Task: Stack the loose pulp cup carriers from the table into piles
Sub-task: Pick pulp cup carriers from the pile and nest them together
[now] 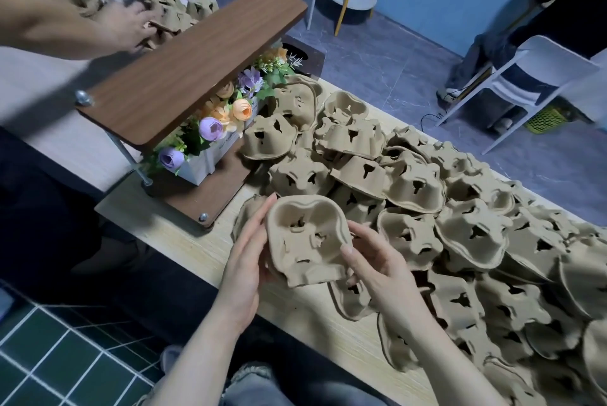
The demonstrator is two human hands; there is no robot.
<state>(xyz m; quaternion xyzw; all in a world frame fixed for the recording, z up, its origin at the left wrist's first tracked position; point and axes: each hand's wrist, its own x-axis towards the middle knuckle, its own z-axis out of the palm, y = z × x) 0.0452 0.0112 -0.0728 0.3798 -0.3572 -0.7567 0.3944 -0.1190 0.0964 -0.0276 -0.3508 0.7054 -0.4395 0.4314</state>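
Holding one carrier (pixel 307 240) between both hands (pixel 244 261) above table (pixel 203 254)

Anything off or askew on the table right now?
Only the expected mess: loose carriers lie jumbled at mixed angles across the table, no neat pile visible. Left hand and right hand hold one carrier, apparently intact.

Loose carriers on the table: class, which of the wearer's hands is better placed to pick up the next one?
Probably the right hand: the heap of loose carriers lies directly beside it, while the left hand supports the held carrier.
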